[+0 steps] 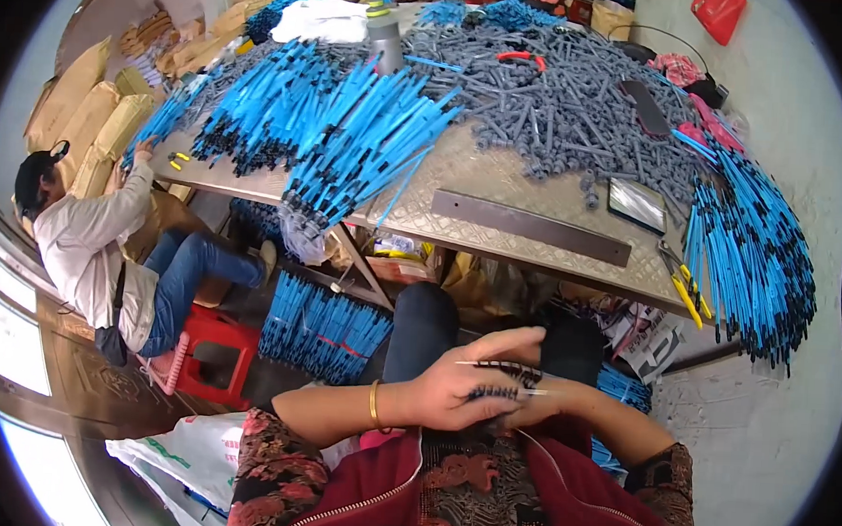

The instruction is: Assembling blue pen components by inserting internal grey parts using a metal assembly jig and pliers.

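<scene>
So both hands are bunched together low in the middle of the shot, right over the lap. The left hand (457, 384) is curled around a small bundle of thin rods (500, 381), dark ribbed bits with pale tips poking out toward 3 o'clock, thumb stretched up over the top. The right hand (537, 407) is tucked against it from the 4 o'clock side and mostly hidden behind the left, so I honestly can't tell whether its fingers are closed on the rods or just touching them. There's a gold bangle (374, 405) on the left wrist.

Up at 12 o'clock from the hands is the metal table (501, 181), patterned top, with a long flat metal bar (529, 228) lying near its front edge. Behind that, a huge heap of grey plastic parts (563, 99), and at about 11 o'clock big fanned-out piles of blue rods (351, 136). More blue rods (755, 252) hang off the table edge at 2 o'clock, with yellow-handled cutters (688, 291) just beside them and a phone (637, 204) a bit further in.

Way over at 9 o'clock another person (98, 246) sits on a red stool (212, 343), reaching up to the table's end. A white plastic bag (192, 456) sits at 7 o'clock.
</scene>
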`<state>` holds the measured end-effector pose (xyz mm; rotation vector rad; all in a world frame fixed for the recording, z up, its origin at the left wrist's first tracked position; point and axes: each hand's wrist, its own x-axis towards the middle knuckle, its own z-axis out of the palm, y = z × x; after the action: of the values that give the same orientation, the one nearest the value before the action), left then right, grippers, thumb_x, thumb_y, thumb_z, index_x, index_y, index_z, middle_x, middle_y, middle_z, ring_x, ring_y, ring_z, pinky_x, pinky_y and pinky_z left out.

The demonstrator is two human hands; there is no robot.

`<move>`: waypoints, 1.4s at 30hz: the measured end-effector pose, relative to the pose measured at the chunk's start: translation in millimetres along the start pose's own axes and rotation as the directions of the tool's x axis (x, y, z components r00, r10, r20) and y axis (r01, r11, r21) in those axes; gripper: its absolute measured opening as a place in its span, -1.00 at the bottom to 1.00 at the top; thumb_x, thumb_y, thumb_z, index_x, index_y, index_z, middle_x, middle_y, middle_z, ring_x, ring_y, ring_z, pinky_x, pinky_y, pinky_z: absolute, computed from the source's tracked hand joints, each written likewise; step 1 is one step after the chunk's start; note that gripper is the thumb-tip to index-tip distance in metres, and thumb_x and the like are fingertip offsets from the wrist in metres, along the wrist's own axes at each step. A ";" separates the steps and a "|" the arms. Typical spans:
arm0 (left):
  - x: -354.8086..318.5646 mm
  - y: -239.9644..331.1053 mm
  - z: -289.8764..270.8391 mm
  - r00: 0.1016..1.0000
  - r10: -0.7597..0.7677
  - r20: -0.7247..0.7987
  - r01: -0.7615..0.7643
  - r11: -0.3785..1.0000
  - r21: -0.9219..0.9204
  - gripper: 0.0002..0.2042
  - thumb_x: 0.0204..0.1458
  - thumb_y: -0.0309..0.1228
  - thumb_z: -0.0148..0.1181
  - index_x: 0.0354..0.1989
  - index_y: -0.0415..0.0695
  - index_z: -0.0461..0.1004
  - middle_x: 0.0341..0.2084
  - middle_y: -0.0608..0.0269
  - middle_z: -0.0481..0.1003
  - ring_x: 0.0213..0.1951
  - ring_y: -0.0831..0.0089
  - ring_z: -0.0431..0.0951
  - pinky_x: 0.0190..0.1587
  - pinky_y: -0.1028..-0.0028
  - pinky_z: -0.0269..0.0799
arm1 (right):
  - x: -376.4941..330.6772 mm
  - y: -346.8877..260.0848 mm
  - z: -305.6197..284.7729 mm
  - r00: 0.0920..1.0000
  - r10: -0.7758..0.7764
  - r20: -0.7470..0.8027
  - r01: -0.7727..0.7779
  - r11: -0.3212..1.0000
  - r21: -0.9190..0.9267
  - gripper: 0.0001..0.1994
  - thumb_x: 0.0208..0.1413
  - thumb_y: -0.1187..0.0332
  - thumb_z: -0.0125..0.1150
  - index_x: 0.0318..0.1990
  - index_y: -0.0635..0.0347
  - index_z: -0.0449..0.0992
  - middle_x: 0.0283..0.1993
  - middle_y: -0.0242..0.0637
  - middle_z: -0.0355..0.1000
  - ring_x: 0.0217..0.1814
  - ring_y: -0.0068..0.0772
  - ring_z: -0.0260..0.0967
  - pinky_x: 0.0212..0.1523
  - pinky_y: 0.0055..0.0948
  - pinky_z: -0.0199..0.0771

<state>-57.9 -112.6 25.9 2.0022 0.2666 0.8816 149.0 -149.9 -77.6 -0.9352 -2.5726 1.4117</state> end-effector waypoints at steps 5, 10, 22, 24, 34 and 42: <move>6.9 -17.4 2.9 0.992 -0.123 -0.036 0.126 0.987 0.102 -0.89 -0.05 -0.50 0.17 -0.32 -0.17 0.50 -0.05 -0.01 0.40 0.01 0.12 0.37 0.07 0.30 0.27 | 10.9 -8.4 -5.8 0.868 -0.065 -0.493 0.301 0.857 0.418 -0.52 -0.13 0.18 0.37 -0.05 0.19 0.43 -0.13 -0.18 0.44 -0.11 -0.36 0.41 -0.08 -0.35 0.38; 27.0 -25.7 6.7 0.960 -0.200 -0.195 0.245 0.939 0.242 -0.90 -0.03 -0.50 0.15 -0.32 -0.18 0.49 -0.07 0.07 0.40 -0.02 0.20 0.38 0.06 0.34 0.27 | 35.8 -23.9 -0.2 0.584 0.222 -0.781 0.179 0.903 0.390 -0.56 -0.10 0.23 0.36 -0.07 0.21 0.43 -0.17 -0.26 0.45 -0.16 -0.48 0.40 -0.13 -0.42 0.40; 40.4 -58.8 6.0 0.743 -0.227 -0.630 0.078 0.964 -0.256 -0.81 0.01 -0.53 0.14 -0.17 -0.24 0.41 -0.01 0.18 0.37 -0.01 0.47 0.34 0.02 0.46 0.25 | 64.8 -9.0 -22.5 0.575 0.462 -0.675 0.446 0.515 0.732 -0.77 0.02 0.32 0.28 -0.21 0.22 0.48 -0.33 -0.46 0.46 -0.30 -0.69 0.34 -0.27 -0.58 0.39; 32.8 -74.6 0.2 0.660 -0.377 -0.650 0.106 0.903 -0.416 -0.89 0.05 -0.53 0.11 -0.25 -0.23 0.42 -0.10 0.20 0.40 -0.16 0.55 0.37 -0.12 0.56 0.28 | 67.3 -6.3 -24.9 0.612 0.486 -0.624 0.405 0.486 0.775 -0.80 0.03 0.31 0.27 -0.24 0.21 0.50 -0.33 -0.47 0.46 -0.32 -0.71 0.33 -0.28 -0.59 0.38; 33.1 -86.1 -15.4 0.685 -0.434 -0.585 0.224 0.890 -0.398 -0.94 0.09 -0.50 0.10 -0.29 -0.20 0.42 -0.60 0.42 0.39 -0.54 0.69 0.34 -0.45 0.71 0.26 | 63.3 -1.9 -24.8 0.645 0.498 -0.579 0.390 0.436 0.811 -0.81 0.08 0.36 0.21 -0.20 0.25 0.49 -0.33 -0.38 0.47 -0.30 -0.60 0.39 -0.26 -0.56 0.41; 95.0 -93.0 -60.7 0.801 -0.540 -0.260 0.462 0.833 -0.305 -0.85 0.05 -0.53 0.08 -0.20 -0.22 0.47 -0.37 0.26 0.52 -0.36 0.58 0.46 -0.29 0.61 0.37 | 34.9 6.8 -20.9 0.554 0.562 -0.614 0.481 0.386 0.787 -0.77 0.07 0.23 0.23 -0.24 0.20 0.53 -0.38 -0.49 0.47 -0.35 -0.73 0.33 -0.29 -0.60 0.36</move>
<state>-16.6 27.3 16.8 1.4469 0.8211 0.8504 130.7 -112.9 -78.8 -1.0141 -0.6948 1.4892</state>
